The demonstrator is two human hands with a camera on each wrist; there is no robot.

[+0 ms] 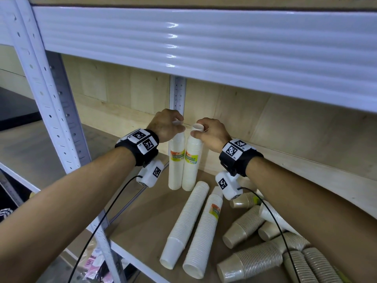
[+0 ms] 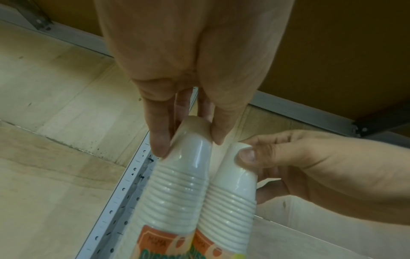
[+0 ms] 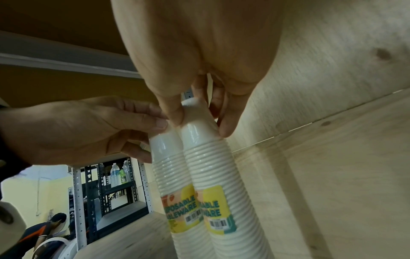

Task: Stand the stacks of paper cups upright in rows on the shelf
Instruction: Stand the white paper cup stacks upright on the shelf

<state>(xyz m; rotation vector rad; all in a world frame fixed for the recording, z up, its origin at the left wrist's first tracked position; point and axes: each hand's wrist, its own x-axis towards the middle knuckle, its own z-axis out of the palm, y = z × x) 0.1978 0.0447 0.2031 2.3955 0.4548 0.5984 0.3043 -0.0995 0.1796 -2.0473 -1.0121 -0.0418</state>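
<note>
Two white cup stacks stand upright and touching, side by side, at the back of the shelf board (image 1: 142, 225), just in front of the perforated rear post (image 1: 178, 92). The left hand (image 1: 166, 125) pinches the top cup of the left stack (image 1: 175, 166) between thumb and fingertips (image 2: 158, 140); the right hand (image 1: 212, 132) pinches the top of the right stack (image 1: 191, 166) the same way, thumb on the near side. Both stacks carry yellow labels facing out.

In front of the post and the standing pair, two more white stacks (image 1: 189, 225) lie flat on the board, side by side, open ends toward the shelf's front edge. To the right of these, well forward of the post, several brown cup stacks (image 1: 251, 260) lie tumbled at different angles, some partly under the right forearm. One white stack (image 1: 271, 217) lies among them. The upper shelf beam (image 1: 204, 43) hangs low over the hands. Wrist camera cables trail down across the lying stacks.
</note>
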